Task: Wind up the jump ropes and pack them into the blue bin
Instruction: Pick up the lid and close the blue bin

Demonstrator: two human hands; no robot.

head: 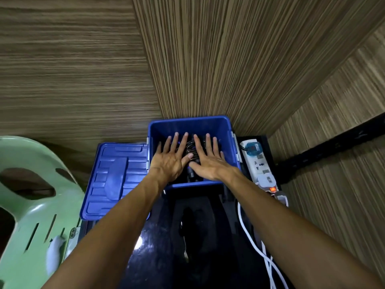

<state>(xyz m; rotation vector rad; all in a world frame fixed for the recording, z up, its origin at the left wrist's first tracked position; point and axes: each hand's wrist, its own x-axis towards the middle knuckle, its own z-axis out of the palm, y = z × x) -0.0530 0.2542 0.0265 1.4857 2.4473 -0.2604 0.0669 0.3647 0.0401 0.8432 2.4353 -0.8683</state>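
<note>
Black jump ropes (pixel 191 152), wound into a bundle, lie under both hands inside the blue bin (pixel 188 122). The left hand (pixel 170 158) and the right hand (pixel 208 158) lie flat with straight, spread fingers, pressing down on the ropes side by side. Just left of the left hand, the blue lid (pixel 116 178) lies on the dark tabletop (pixel 158 247). Right of the right hand sits a white power strip (pixel 259 163). Far left stands a green chair (pixel 31 205).

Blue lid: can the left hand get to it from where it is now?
Probably yes. The blue lid lies open just beside the blue bin, nothing on it; the left hand lies flat on the jump ropes, gripping nothing.
</note>
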